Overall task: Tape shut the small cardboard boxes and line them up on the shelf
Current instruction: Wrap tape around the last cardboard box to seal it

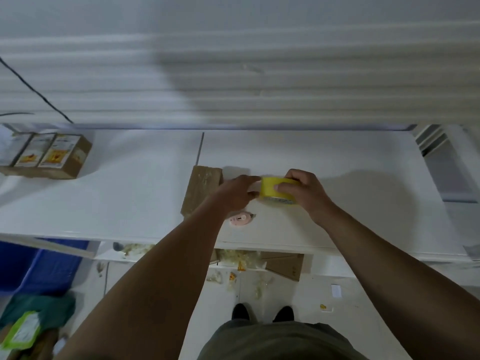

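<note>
A: Cardboard box point(201, 188), position?
B: On white table point(117, 198), near the middle. Plain brown, long side running away from the front edge, turned slightly off square. Shiny tape traces on the top face. Well apart from row of boxes point(49, 154) at far left of the same table: three labelled tops seen, side by side, touching. Further left too blurred to read.
A: Hands?
B: Both over the table, just right of the single box. Left hand point(235, 194) beside the box's right edge; contact with the box not determinable. Fingers curled, pinching at the left edge of tape roll point(272, 189). Right hand point(305, 193) gripping the roll from the right, fingers curled over the top, thumb on the near face.
A: Roll itself?
B: Yellow, on edge between the two hands. Resting on the table or held just above it: cannot tell.
A: Smaller items?
B: Pink round object point(240, 219) on the table, just nearer than the left hand, partly hidden by the forearm. Type not legible.
</note>
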`<action>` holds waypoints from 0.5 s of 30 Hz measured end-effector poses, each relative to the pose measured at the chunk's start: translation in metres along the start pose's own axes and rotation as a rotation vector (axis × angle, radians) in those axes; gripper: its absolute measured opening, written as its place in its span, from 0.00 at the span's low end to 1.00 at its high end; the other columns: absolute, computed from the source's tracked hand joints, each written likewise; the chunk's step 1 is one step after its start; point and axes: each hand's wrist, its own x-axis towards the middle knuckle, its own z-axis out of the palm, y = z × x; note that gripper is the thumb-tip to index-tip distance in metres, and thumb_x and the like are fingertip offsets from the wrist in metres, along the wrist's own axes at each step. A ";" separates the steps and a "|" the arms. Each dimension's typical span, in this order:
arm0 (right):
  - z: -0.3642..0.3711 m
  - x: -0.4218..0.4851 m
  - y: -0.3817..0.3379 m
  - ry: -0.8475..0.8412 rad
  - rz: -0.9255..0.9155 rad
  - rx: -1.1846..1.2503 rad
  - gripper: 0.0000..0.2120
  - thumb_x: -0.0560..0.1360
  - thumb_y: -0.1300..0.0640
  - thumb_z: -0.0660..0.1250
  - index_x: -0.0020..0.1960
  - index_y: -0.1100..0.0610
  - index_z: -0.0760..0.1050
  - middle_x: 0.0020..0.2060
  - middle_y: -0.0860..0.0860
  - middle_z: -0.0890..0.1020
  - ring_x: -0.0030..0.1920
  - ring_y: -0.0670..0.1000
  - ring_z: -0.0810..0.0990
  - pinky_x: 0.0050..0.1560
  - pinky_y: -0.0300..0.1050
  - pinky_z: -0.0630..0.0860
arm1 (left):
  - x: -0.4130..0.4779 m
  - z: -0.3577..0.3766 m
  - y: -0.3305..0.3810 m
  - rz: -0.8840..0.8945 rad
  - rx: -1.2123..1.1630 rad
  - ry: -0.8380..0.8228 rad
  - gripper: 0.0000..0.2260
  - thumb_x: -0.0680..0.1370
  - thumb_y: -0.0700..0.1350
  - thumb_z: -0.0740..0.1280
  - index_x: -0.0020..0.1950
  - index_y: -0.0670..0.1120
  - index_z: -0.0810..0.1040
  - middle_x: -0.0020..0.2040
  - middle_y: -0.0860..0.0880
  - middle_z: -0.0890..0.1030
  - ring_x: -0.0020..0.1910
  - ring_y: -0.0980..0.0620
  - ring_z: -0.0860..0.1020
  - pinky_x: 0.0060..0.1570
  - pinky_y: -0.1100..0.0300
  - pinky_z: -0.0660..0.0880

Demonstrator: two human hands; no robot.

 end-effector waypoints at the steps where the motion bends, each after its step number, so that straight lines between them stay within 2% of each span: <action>1: -0.003 -0.003 -0.006 0.003 -0.036 0.036 0.16 0.68 0.56 0.77 0.37 0.63 0.72 0.32 0.51 0.69 0.35 0.48 0.69 0.36 0.44 0.64 | -0.003 0.004 -0.001 -0.017 -0.012 0.006 0.25 0.84 0.54 0.68 0.82 0.56 0.69 0.75 0.44 0.77 0.69 0.39 0.80 0.65 0.47 0.76; 3: -0.013 -0.008 -0.027 0.021 -0.122 0.097 0.13 0.67 0.54 0.75 0.35 0.57 0.72 0.31 0.48 0.67 0.33 0.45 0.68 0.32 0.39 0.64 | -0.007 0.012 -0.003 -0.049 0.017 0.024 0.27 0.84 0.57 0.68 0.83 0.55 0.66 0.80 0.46 0.72 0.72 0.38 0.77 0.70 0.44 0.74; 5: -0.026 -0.009 -0.052 0.000 -0.204 0.099 0.13 0.66 0.51 0.75 0.34 0.52 0.71 0.30 0.47 0.67 0.33 0.45 0.67 0.31 0.38 0.63 | -0.007 0.018 -0.001 -0.063 0.030 0.026 0.27 0.83 0.57 0.68 0.81 0.55 0.68 0.81 0.47 0.71 0.72 0.38 0.77 0.70 0.44 0.73; 7: -0.041 -0.010 -0.074 -0.043 -0.222 0.089 0.13 0.66 0.50 0.75 0.34 0.51 0.71 0.29 0.46 0.67 0.33 0.46 0.68 0.32 0.38 0.64 | -0.008 0.023 0.002 -0.079 -0.102 0.102 0.22 0.83 0.52 0.69 0.77 0.54 0.73 0.78 0.46 0.73 0.71 0.40 0.77 0.71 0.47 0.73; 9: -0.052 -0.010 -0.087 -0.072 -0.220 0.081 0.13 0.67 0.51 0.75 0.33 0.52 0.70 0.29 0.46 0.68 0.33 0.47 0.69 0.33 0.40 0.64 | -0.011 0.024 0.006 -0.120 -0.326 0.281 0.18 0.84 0.41 0.66 0.74 0.50 0.78 0.74 0.45 0.78 0.70 0.43 0.78 0.70 0.53 0.73; 11: -0.059 -0.011 -0.093 -0.104 -0.209 0.119 0.14 0.68 0.52 0.74 0.33 0.52 0.70 0.29 0.48 0.68 0.34 0.49 0.70 0.36 0.44 0.62 | -0.019 0.023 0.019 -0.216 -0.689 0.428 0.16 0.84 0.35 0.62 0.69 0.46 0.81 0.66 0.44 0.83 0.67 0.43 0.80 0.65 0.57 0.74; 12: -0.061 -0.012 -0.096 -0.122 -0.194 0.173 0.14 0.69 0.53 0.74 0.33 0.52 0.70 0.30 0.48 0.68 0.34 0.49 0.71 0.37 0.46 0.62 | -0.023 0.021 0.029 -0.280 -0.965 0.409 0.13 0.85 0.37 0.62 0.66 0.45 0.82 0.61 0.44 0.85 0.64 0.42 0.82 0.63 0.55 0.75; 13: -0.062 -0.013 -0.097 -0.145 -0.174 0.242 0.14 0.69 0.54 0.74 0.33 0.51 0.70 0.31 0.49 0.68 0.35 0.49 0.72 0.37 0.47 0.63 | -0.028 0.019 0.040 -0.339 -1.277 0.300 0.10 0.86 0.42 0.63 0.63 0.44 0.82 0.58 0.43 0.86 0.62 0.40 0.82 0.65 0.52 0.75; 14: -0.062 -0.014 -0.099 -0.166 -0.157 0.306 0.14 0.69 0.54 0.74 0.34 0.52 0.69 0.32 0.49 0.68 0.35 0.50 0.72 0.37 0.46 0.64 | -0.033 0.016 0.050 -0.388 -1.562 0.118 0.13 0.87 0.50 0.64 0.63 0.43 0.82 0.59 0.41 0.86 0.62 0.38 0.83 0.70 0.47 0.75; 15: -0.062 -0.016 -0.101 -0.181 -0.148 0.354 0.14 0.68 0.54 0.74 0.34 0.52 0.69 0.33 0.50 0.67 0.36 0.50 0.73 0.37 0.46 0.64 | -0.040 0.013 0.056 -0.405 -1.781 -0.080 0.21 0.86 0.58 0.64 0.67 0.41 0.80 0.62 0.38 0.85 0.63 0.35 0.83 0.72 0.42 0.74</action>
